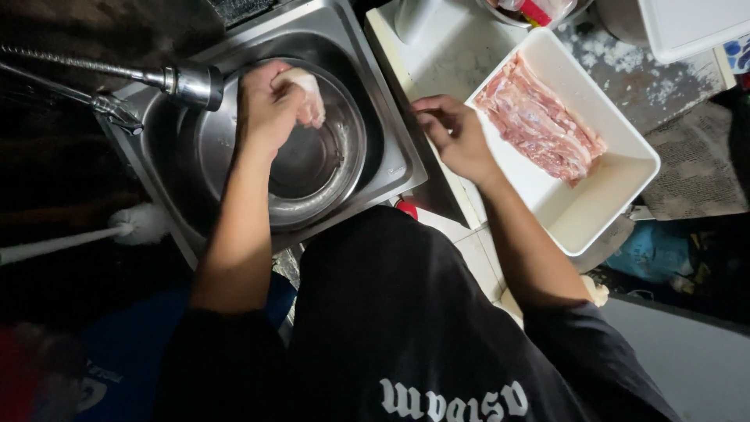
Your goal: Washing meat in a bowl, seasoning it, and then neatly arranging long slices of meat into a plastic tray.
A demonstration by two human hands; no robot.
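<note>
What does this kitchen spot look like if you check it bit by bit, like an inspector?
Surface: pale counter, speckled white near the top right.
Job's things: piece of raw meat over the metal bowl in the steel sink; white tray with raw meat slices.
Clutter: white brush, white lid, grey cloth.
Hands: left hand grips the meat piece; right hand empty, fingers curled, beside the tray.
Cables: nothing seen; only a metal faucet hose.
Surroundings: dark and dim; blue bag low on the right.
</note>
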